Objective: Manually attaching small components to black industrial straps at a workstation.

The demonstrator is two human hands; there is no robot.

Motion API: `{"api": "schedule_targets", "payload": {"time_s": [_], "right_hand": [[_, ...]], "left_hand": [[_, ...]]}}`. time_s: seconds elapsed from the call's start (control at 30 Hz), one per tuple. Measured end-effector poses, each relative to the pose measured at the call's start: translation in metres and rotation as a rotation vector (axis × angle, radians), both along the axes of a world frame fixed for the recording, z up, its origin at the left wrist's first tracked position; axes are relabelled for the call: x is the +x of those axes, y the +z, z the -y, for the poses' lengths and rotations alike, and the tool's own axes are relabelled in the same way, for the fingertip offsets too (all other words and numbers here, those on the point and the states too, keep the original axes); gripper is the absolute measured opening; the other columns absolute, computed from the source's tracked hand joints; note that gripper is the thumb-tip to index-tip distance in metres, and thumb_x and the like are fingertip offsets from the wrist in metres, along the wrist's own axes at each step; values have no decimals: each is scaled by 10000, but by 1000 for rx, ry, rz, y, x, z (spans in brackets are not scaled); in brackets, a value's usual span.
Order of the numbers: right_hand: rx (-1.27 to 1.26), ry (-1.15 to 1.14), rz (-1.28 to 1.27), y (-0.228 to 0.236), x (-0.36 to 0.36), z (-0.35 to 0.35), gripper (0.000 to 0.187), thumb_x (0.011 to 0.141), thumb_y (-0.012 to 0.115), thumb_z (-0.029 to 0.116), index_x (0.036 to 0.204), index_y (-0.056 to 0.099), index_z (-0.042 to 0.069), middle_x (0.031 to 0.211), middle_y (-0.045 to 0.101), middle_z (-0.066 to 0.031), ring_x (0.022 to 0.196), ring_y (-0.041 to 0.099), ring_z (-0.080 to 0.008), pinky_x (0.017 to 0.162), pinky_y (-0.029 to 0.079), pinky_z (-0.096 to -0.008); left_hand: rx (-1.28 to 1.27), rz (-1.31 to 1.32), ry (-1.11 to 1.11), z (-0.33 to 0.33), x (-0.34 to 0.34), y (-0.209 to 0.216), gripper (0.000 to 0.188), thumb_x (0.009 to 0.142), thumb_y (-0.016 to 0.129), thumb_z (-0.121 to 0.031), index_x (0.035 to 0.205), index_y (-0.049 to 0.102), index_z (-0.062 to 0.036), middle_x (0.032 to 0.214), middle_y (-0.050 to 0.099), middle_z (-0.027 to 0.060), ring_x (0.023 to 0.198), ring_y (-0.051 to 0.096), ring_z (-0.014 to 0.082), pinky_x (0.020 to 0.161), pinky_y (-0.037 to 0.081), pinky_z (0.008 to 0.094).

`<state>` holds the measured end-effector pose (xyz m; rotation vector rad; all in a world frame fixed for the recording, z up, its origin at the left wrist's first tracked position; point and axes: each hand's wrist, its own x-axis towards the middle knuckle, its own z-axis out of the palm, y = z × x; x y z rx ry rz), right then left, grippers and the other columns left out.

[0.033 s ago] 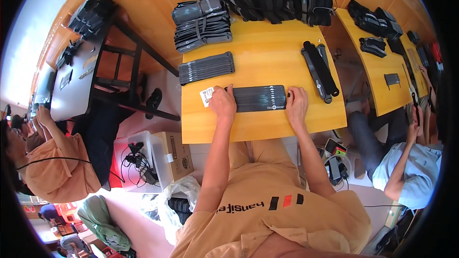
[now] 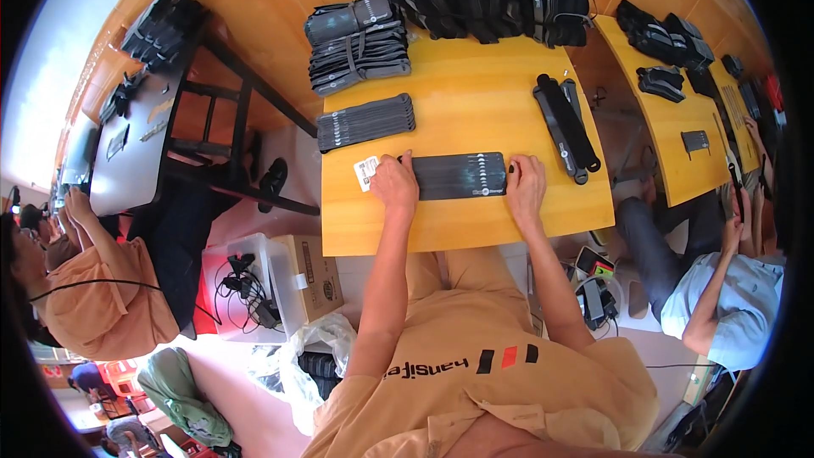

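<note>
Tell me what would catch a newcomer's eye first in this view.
Probably the row of flat black strips near the front edge of the yellow table, with the left hand at one end and the right hand at the other. Next, the big heap of black strips along the far edge, with a neat stack at the table's left side.

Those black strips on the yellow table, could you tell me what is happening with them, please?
A person presses a row of flat black strips together between the left hand and right hand on the yellow table. A small white card lies beside the left hand. Another row of strips and stacked bundles sit farther back.
</note>
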<state>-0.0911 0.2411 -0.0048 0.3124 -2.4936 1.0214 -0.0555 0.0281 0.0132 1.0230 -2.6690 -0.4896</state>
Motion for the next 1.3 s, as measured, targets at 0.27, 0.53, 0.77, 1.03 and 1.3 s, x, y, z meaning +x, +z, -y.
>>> {"api": "schedule_targets", "payload": {"time_s": [0.27, 0.53, 0.77, 1.03, 1.3], "right_hand": [[-153, -31, 12, -12, -5, -4, 110, 822, 490, 32, 875, 580, -1, 840, 582, -152, 820, 539, -326, 733, 418, -396], [-837, -43, 233, -17, -8, -16, 149, 907, 453, 54, 917, 589, -8, 754, 547, -9, 715, 499, -80, 677, 422, -217], [-1007, -7, 331, -18, -13, -28, 161, 911, 454, 76, 894, 593, -4, 761, 564, -19, 697, 506, -73, 656, 420, -200], [-870, 365, 755, 71, 12, 26, 479, 934, 351, 446, 1056, 564, 35, 888, 571, -60, 807, 571, -143, 701, 469, -263], [-852, 464, 611, 97, 37, 78, 365, 929, 491, 334, 800, 534, -5, 632, 451, 38, 594, 430, -54, 559, 377, -190]], "left_hand": [[-97, -139, -95, -5, 0, -6, 304, 881, 545, -277, 693, 532, -40, 665, 612, 193, 608, 605, 384, 531, 466, 448], [-70, -498, -487, -55, 26, 79, 255, 868, 571, -186, 682, 458, -54, 655, 552, 140, 515, 539, 346, 440, 417, 406], [53, -792, -14, -18, 102, 98, 271, 903, 508, -100, 652, 473, -4, 524, 384, 89, 476, 355, 137, 440, 335, 311], [36, -741, 38, 25, 126, 90, 275, 899, 520, -100, 670, 421, 16, 535, 398, 94, 506, 329, 117, 462, 327, 287], [242, -805, -32, 19, 131, 92, 288, 943, 466, -177, 712, 454, -5, 618, 441, 30, 605, 373, 83, 550, 355, 248]]}}
